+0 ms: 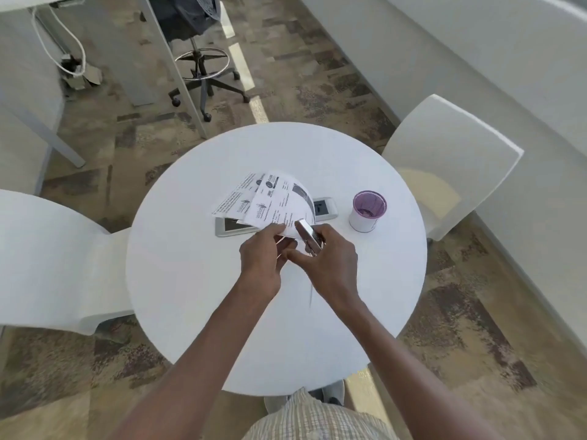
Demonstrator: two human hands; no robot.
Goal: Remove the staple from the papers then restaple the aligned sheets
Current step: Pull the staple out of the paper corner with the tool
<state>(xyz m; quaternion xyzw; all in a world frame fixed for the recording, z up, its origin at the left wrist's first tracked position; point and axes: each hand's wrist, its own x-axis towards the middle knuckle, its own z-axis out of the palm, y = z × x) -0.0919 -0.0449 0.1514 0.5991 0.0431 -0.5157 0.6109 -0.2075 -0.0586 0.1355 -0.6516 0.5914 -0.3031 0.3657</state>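
Head view: I look down on a round white tabletop (pixel 190 281) with both of my hands working just above its middle.
Left hand (pixel 263 258): my fingers are curled and pinch the near edge of the papers (pixel 276 201), thumb on top.
Papers: several printed sheets fanned out and curling upward, held off the tabletop and reaching away from me; their near corner sits between my two hands.
Right hand (pixel 330 265): wrapped around a silver stapler (pixel 308 238), fingers closed on its body, its nose pointing at the papers' near corner (whether the nose touches the sheets I cannot tell; the spot is blurred).
Under the papers: a flat grey device (pixel 235 228) lies on the tabletop, and a second one (pixel 325 208) shows just past the sheets' right edge.
Cup (pixel 368 211): white with a purple inside, upright on the tabletop, well right of the papers.
Around the tabletop: white chairs (pixel 444 160) left and right, patterned carpet (pixel 460 312) below.
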